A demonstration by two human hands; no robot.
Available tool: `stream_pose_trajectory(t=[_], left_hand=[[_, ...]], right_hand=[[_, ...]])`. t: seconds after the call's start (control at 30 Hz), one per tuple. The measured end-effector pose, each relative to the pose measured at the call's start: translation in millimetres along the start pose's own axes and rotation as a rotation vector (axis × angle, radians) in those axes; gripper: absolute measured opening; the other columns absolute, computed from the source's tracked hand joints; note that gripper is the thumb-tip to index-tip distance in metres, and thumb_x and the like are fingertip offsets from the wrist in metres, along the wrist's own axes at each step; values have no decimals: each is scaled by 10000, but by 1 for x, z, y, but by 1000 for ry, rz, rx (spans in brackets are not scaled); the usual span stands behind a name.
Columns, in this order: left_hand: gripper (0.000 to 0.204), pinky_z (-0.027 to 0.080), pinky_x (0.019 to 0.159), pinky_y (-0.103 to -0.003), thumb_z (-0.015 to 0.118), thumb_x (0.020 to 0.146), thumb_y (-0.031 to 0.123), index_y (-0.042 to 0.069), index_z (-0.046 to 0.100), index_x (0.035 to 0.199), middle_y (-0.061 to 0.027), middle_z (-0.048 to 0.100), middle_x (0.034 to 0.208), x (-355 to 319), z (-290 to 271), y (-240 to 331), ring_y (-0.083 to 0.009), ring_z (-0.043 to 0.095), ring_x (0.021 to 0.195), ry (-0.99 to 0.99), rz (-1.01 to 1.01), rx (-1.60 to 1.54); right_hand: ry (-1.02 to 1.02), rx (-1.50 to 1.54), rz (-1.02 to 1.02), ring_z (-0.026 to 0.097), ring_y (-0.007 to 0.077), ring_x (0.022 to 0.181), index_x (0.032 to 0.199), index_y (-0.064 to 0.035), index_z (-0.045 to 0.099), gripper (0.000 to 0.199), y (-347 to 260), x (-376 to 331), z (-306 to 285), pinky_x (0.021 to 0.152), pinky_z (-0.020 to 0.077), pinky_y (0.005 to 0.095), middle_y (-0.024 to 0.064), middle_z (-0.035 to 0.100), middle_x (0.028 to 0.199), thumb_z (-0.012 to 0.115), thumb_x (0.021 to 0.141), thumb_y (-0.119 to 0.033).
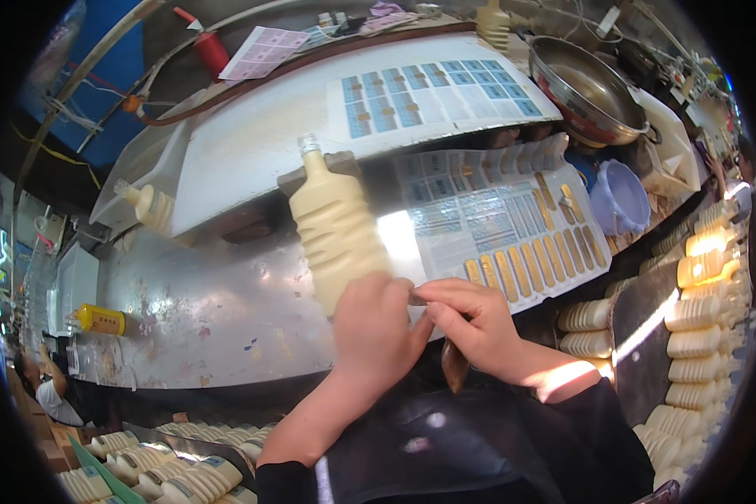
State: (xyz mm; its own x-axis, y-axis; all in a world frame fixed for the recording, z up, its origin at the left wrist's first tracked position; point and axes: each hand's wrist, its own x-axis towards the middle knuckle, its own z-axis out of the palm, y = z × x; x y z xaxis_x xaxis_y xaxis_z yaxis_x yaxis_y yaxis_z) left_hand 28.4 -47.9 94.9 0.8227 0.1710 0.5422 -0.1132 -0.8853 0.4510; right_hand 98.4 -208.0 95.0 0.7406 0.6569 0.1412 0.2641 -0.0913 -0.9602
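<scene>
- Grasping a brown tapered tool (pixel 454 367): the right hand's (pixel 472 323) fingers.
- Left hand (pixel 371 323) curled at the near end of the cream bottle (pixel 332 220); cannot tell what its fingers grip.
- Bottle lying on the grey surface (pixel 202 340).

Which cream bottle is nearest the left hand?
The ribbed bottle at mid-picture, neck toward the white board: its lower end meets the left hand in view. Other cream bottles sit apart, toward the picture's edges.

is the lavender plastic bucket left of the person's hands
No, the lavender plastic bucket is to the right of both the left hand and the right hand.
</scene>
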Motion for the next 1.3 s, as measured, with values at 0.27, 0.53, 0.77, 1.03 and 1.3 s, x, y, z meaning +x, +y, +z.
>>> stream_pose_trajectory(t=[0.27, 0.53, 0.77, 1.03, 1.3], left_hand=[[143, 516, 703, -330, 728, 833, 17, 29, 741, 975, -103, 691, 889, 5, -13, -43, -243, 646, 753, 193, -308, -391], [244, 505, 822, -248, 671, 949, 14, -5, 680, 1192, -39, 675, 1063, 47, -21, -76, -92, 607, 917, 283, -671, -860], [288, 505, 861, -258, 661, 954, 12, -11, 613, 1237, -66, 655, 1106, 63, 1, -108, -104, 607, 965, 347, -725, -889], [308, 503, 952, -283, 682, 932, -43, -3, 606, 1228, -76, 639, 1167, 57, 9, -110, -135, 619, 1068, 425, -703, -942], [295, 499, 942, -277, 671, 930, -55, -1, 605, 1213, -71, 639, 1162, 60, 12, -111, -129, 611, 1053, 472, -747, -859]], right_hand=[[-76, 100, 49, 563, 61, 681, 1290, -4, 658, 336, 1, 57, 9, 618, 489, 235, 91, 665, 1250, 654, 968, -101], [-121, 267, 280, 615, 43, 766, 991, -4, 727, 148, 15, 135, 17, 686, 483, 206, -3, 700, 860, 698, 972, -147], [-116, 149, 271, 584, 23, 747, 1000, -6, 705, 147, 16, 189, 15, 656, 469, 189, -27, 664, 863, 694, 965, -148], [-255, 216, 270, 584, 18, 812, 1180, -1, 582, 339, 27, 183, 13, 692, 484, 176, -7, 621, 920, 721, 871, 0], [-166, 312, 256, 612, 59, 780, 1255, -17, 528, 419, 32, 196, 12, 692, 500, 233, 10, 646, 868, 687, 868, -32]])
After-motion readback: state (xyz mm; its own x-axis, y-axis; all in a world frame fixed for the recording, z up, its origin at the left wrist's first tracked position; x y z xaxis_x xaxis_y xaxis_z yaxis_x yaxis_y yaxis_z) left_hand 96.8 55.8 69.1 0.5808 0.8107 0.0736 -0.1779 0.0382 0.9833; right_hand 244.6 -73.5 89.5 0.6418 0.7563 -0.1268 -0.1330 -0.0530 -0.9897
